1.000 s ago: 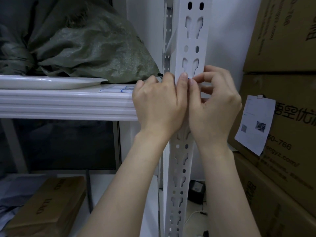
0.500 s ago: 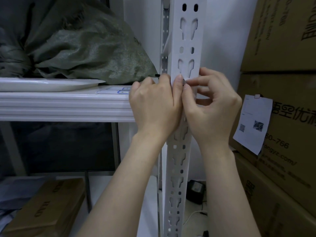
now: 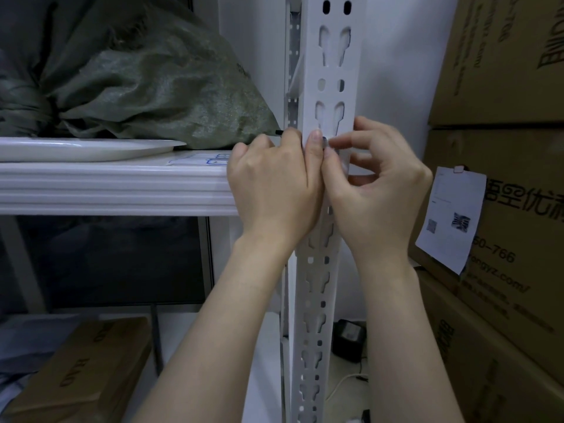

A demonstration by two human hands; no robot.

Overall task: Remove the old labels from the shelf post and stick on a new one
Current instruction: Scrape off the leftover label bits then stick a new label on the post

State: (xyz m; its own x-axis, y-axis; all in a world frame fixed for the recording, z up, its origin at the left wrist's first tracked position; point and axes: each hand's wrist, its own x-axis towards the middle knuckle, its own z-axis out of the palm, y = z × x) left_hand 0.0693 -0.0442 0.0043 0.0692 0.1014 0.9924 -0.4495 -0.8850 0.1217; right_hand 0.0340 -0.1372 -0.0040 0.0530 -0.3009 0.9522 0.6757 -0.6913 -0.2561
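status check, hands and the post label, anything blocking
Left hand and right hand both at shelf post, fingertips pinching at its face. Label itself hidden behind fingers. Nothing blocking the post.

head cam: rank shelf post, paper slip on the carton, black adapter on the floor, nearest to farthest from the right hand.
1. shelf post: touching the right hand.
2. paper slip: just to its right, on a carton.
3. black adapter: well below, on the floor.
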